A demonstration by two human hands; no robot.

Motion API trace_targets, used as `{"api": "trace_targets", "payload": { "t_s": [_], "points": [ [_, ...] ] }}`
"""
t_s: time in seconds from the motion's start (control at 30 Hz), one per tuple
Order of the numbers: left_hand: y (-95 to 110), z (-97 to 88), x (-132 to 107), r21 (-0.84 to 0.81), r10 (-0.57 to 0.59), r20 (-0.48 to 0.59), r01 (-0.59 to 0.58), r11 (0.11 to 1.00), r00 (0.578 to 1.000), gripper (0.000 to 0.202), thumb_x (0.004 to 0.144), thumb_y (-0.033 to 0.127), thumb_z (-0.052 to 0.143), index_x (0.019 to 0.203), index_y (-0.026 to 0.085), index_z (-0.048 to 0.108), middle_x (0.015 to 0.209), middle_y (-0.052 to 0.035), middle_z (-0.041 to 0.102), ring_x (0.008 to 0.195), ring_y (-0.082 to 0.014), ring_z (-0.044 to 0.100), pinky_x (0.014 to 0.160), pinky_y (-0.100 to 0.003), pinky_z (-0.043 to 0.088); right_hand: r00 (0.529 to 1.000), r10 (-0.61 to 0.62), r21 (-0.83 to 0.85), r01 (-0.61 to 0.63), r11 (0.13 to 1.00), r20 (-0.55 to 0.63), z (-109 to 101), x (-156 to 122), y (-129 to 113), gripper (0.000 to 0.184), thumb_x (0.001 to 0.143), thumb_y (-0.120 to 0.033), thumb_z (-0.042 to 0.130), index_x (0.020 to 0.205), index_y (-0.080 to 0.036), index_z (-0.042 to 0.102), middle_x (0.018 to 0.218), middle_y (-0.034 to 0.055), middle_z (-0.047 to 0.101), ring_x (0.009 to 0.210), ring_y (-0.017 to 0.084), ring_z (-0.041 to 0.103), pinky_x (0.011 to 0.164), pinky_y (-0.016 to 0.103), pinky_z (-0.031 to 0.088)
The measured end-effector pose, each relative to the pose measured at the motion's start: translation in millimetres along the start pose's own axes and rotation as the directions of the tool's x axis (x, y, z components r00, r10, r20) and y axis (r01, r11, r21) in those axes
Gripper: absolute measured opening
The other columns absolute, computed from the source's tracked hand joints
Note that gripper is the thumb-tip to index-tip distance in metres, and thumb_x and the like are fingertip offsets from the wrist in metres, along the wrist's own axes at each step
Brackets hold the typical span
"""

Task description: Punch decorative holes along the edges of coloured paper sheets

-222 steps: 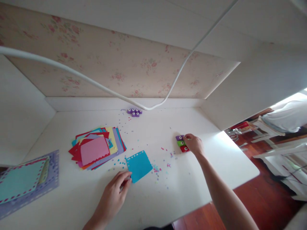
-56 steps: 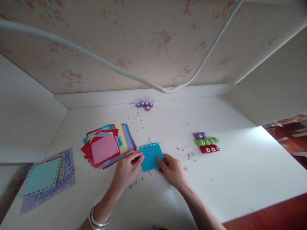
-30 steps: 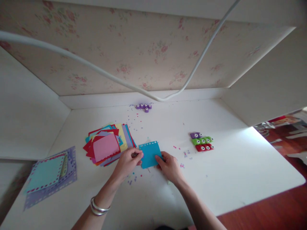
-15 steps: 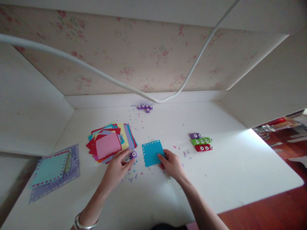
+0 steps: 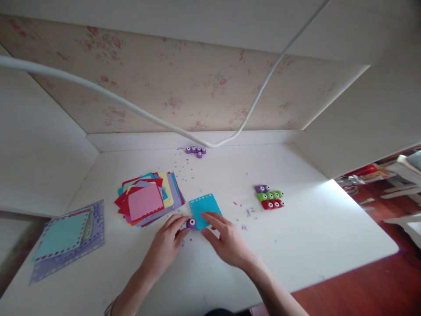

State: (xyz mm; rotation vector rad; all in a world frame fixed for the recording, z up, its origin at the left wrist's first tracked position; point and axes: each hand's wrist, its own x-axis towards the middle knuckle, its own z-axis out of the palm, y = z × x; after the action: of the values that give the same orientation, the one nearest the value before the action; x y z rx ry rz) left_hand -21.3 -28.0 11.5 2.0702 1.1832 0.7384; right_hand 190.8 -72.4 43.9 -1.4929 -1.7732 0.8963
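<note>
A small purple paper punch (image 5: 191,224) with a white eye-like button is held between the thumb and fingers of my left hand (image 5: 168,235). It touches the lower left edge of a blue paper square (image 5: 205,205), which has punched holes along its top and left edges. My right hand (image 5: 223,237) lies over the lower right of the square, fingers spread, the index finger on the paper and the thumb near its bottom edge.
Left of the square lies a fanned pile of coloured paper (image 5: 146,202). Hole-edged sheets (image 5: 62,235) lie farther left. More purple punches (image 5: 196,150) stand at the back; purple, green and red ones (image 5: 269,196) sit right. Confetti dots are scattered about. A white cable (image 5: 148,115) hangs in front.
My left hand has moved the purple punch right onto the blue paper's left edge. My right hand has gone from pinching the paper's right edge to resting spread over its lower part.
</note>
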Motion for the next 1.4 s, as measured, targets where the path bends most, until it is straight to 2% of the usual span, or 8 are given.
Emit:
{"api": "trace_targets", "payload": {
  "t_s": [0.17, 0.4, 0.6, 0.63, 0.77, 1.07, 1.27, 1.4],
  "points": [
    [17, 10.4, -2, -0.076, 0.014, 0.061, -0.009, 0.997, 0.998, 0.023, 0.091, 0.03, 0.052, 0.112, 0.025, 0.062, 0.11, -0.008, 0.065, 0.097, -0.0204, 0.064, 0.084, -0.033, 0.056, 0.997, -0.056, 0.078, 0.052, 0.996, 0.052, 0, 1, -15, 0.027, 0.093, -0.027, 0.05, 0.115, -0.028, 0.067, 0.112, 0.004, 0.068, 0.101, 0.018, 0.064, 0.089, 0.031, 0.05],
    [19, 25.0, -8, -0.177, -0.059, 0.103, 0.076, 0.981, 0.993, 0.029, 0.092, 0.036, 0.051, 0.118, 0.027, 0.058, 0.113, -0.0055, 0.064, 0.076, -0.014, 0.065, 0.075, -0.028, 0.057, 0.969, 0.231, 0.232, -0.205, 0.951, -0.089, -41, -7, 18, 0.025, 0.085, -0.04, 0.06, 0.098, -0.02, 0.07, 0.09, 0.0046, 0.072, 0.08, 0.017, 0.067, 0.072, 0.028, 0.053],
    [9, 27.2, -14, -0.165, -0.06, 0.122, 0.08, 0.983, 0.991, 0.022, 0.093, 0.035, 0.048, 0.109, 0.026, 0.062, 0.106, -0.0047, 0.066, 0.085, -0.0153, 0.065, 0.077, -0.026, 0.055, 0.607, 0.434, 0.07, -0.529, 0.846, -0.666, -151, -2, 84, 0.043, 0.075, -0.054, 0.063, 0.102, -0.02, 0.07, 0.094, 0.0093, 0.074, 0.081, 0.024, 0.068, 0.068, 0.033, 0.05],
    [7, 27.8, -15, -0.158, -0.053, 0.113, 0.07, 0.985, 0.992, 0.022, 0.093, 0.034, 0.048, 0.107, 0.026, 0.062, 0.106, -0.0049, 0.066, 0.09, -0.0162, 0.065, 0.079, -0.027, 0.055, 0.596, 0.404, -0.032, -0.586, 0.81, -0.694, -166, 1, 93, 0.042, 0.076, -0.054, 0.061, 0.1, -0.021, 0.071, 0.093, 0.0091, 0.074, 0.084, 0.025, 0.068, 0.07, 0.033, 0.049],
    [-2, 29.6, -16, -0.132, -0.03, 0.086, 0.041, 0.99, 0.996, 0.02, 0.094, 0.033, 0.048, 0.105, 0.026, 0.063, 0.104, -0.0052, 0.067, 0.097, -0.0177, 0.064, 0.084, -0.029, 0.054, 0.647, 0.398, -0.31, -0.705, 0.638, -0.651, -194, 10, 120, 0.04, 0.08, -0.054, 0.053, 0.099, -0.024, 0.073, 0.095, 0.0073, 0.075, 0.09, 0.027, 0.067, 0.073, 0.034, 0.046],
    [-8, 29.8, -18, -0.084, -0.019, 0.068, 0.025, 0.996, 0.998, 0.02, 0.094, 0.031, 0.047, 0.103, 0.025, 0.064, 0.102, -0.0044, 0.067, 0.096, -0.017, 0.064, 0.085, -0.029, 0.053, 0.704, 0.471, -0.588, -0.707, 0.394, -0.531, -184, 22, 136, 0.037, 0.086, -0.047, 0.045, 0.1, -0.028, 0.074, 0.096, 0.0084, 0.073, 0.093, 0.027, 0.063, 0.076, 0.035, 0.043],
    [-9, 30.4, -16, -0.082, -0.012, 0.069, 0.017, 0.997, 0.998, 0.02, 0.094, 0.03, 0.047, 0.103, 0.025, 0.064, 0.102, -0.0042, 0.068, 0.095, -0.0168, 0.064, 0.085, -0.029, 0.053, 0.724, 0.368, -0.6, -0.689, 0.406, -0.583, -187, 21, 123, 0.041, 0.09, -0.039, 0.037, 0.104, -0.027, 0.074, 0.097, 0.0104, 0.073, 0.1, 0.029, 0.06, 0.085, 0.04, 0.04],
    [-8, 30.5, -16, -0.091, -0.019, 0.072, 0.025, 0.996, 0.997, 0.019, 0.094, 0.03, 0.048, 0.102, 0.025, 0.065, 0.101, -0.0031, 0.068, 0.095, -0.0159, 0.063, 0.085, -0.027, 0.052, 0.78, 0.27, -0.567, -0.605, 0.56, -0.565, -174, 36, 110, 0.04, 0.092, -0.039, 0.037, 0.101, -0.025, 0.073, 0.099, 0.0078, 0.073, 0.095, 0.025, 0.063, 0.079, 0.033, 0.043]
  ]
}}
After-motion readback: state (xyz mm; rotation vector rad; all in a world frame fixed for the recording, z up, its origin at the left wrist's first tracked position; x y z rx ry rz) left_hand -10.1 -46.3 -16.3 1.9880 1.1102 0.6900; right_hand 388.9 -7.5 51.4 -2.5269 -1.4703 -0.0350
